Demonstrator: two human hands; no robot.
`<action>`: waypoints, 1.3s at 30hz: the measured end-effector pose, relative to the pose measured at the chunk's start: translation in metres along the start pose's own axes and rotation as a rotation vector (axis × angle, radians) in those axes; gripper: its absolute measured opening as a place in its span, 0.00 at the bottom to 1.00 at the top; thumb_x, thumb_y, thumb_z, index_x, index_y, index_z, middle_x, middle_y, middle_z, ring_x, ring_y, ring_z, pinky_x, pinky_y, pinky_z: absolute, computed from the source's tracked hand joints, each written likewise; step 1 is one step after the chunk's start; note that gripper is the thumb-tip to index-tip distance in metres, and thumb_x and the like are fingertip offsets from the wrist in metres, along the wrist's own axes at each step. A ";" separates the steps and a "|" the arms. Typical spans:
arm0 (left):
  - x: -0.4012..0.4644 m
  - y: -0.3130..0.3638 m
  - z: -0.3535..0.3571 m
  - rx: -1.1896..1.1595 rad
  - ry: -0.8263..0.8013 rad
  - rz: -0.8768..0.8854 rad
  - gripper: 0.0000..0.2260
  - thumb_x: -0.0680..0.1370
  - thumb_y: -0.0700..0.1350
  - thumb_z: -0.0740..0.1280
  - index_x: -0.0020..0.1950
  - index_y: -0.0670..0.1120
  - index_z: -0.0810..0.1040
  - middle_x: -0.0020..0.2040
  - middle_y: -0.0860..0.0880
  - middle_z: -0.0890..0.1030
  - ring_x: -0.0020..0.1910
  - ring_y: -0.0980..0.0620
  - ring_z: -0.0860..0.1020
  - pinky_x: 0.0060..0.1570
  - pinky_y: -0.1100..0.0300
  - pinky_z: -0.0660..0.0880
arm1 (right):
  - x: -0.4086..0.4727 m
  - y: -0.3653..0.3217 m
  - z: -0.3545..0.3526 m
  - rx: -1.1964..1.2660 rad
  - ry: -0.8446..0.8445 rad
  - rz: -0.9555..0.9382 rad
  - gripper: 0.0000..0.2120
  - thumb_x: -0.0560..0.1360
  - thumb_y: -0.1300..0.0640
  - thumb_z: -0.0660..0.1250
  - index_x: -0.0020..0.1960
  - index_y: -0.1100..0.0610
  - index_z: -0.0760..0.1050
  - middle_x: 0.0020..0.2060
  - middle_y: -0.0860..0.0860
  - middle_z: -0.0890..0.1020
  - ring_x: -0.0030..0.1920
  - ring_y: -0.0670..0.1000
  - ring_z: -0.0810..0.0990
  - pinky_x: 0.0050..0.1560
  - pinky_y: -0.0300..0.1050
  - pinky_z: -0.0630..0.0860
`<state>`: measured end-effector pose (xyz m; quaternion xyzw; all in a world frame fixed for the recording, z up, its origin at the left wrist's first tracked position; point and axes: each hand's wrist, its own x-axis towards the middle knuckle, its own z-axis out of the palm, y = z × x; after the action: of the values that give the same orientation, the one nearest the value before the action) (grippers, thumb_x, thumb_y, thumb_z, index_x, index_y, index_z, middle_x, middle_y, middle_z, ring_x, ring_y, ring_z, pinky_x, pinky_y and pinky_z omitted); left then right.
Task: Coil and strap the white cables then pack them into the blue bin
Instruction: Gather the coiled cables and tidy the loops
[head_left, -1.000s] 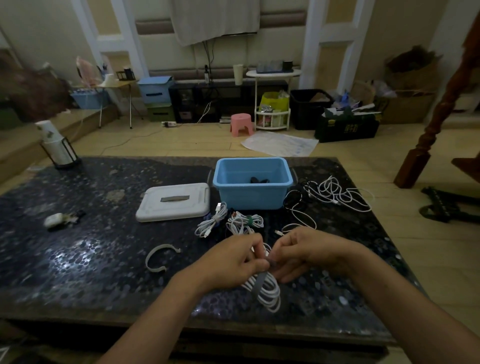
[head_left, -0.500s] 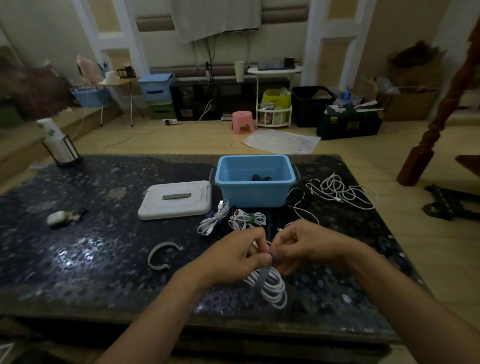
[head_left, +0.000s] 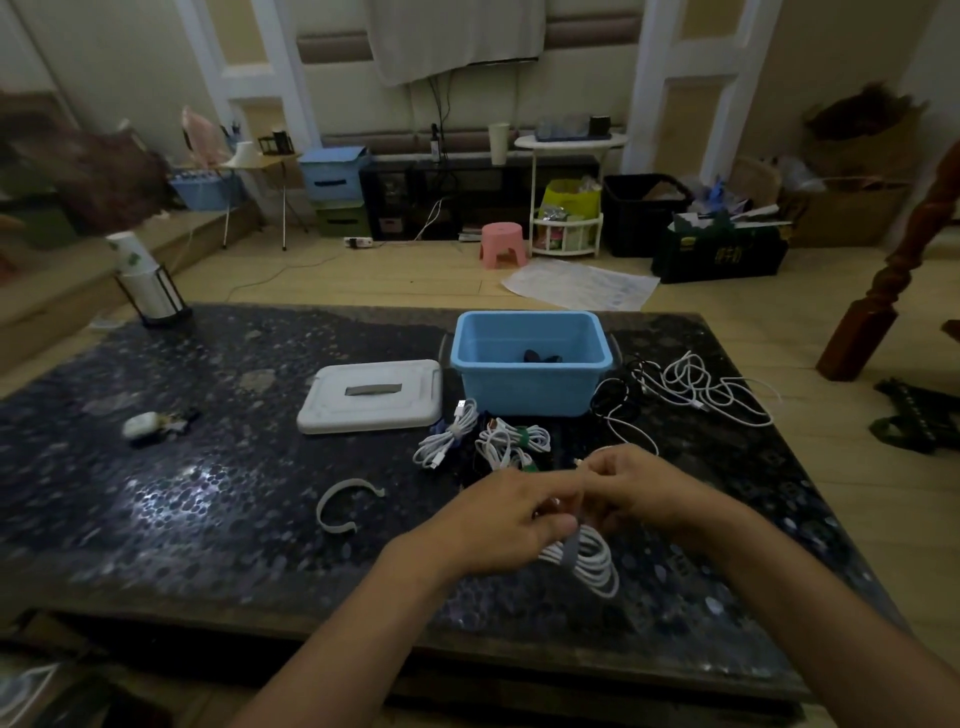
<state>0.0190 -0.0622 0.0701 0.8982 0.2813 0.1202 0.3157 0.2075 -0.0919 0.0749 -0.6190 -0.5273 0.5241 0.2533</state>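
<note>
Slippage looked the likeliest failure: both hands met over the coiled white cable (head_left: 582, 561), the left hand (head_left: 498, 525) and right hand (head_left: 639, 493) pinching its top where a grey strap (head_left: 569, 552) wrapped the loops. If either pinch eased before the strap closed, I judged the loops could spring apart. The coil hung near the table (head_left: 208, 519) at 6 o'clock, close to its near edge, so a drop might go overboard. The blue bin (head_left: 530, 384) stood at 12 o'clock, with two strapped bundles (head_left: 483, 441) between. Loose white cables (head_left: 711, 389) sprawled at 2 o'clock. Open tabletop lay toward 9 o'clock, past a spare strap (head_left: 343, 504).
</note>
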 end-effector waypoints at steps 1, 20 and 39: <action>0.000 0.002 0.000 0.002 -0.002 0.006 0.15 0.80 0.45 0.66 0.50 0.68 0.71 0.41 0.59 0.77 0.43 0.56 0.78 0.46 0.56 0.76 | 0.000 0.000 0.002 0.003 0.035 -0.001 0.08 0.80 0.62 0.64 0.45 0.64 0.80 0.35 0.54 0.82 0.33 0.47 0.80 0.33 0.36 0.76; 0.004 0.004 0.011 -0.025 0.131 -0.049 0.02 0.80 0.46 0.65 0.48 0.52 0.73 0.44 0.54 0.78 0.44 0.54 0.75 0.44 0.57 0.73 | 0.001 0.006 0.008 0.180 0.223 0.056 0.07 0.76 0.66 0.68 0.41 0.61 0.82 0.35 0.54 0.85 0.34 0.48 0.83 0.34 0.38 0.77; 0.013 0.010 0.034 -0.259 0.363 -0.218 0.09 0.82 0.55 0.60 0.46 0.53 0.72 0.41 0.53 0.79 0.42 0.52 0.78 0.45 0.47 0.77 | 0.010 0.007 0.011 0.226 0.503 -0.205 0.07 0.78 0.60 0.69 0.42 0.58 0.82 0.34 0.53 0.85 0.38 0.50 0.83 0.43 0.44 0.78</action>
<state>0.0472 -0.0785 0.0509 0.7782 0.4108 0.2798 0.3838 0.1989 -0.0878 0.0613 -0.6408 -0.4461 0.3813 0.4950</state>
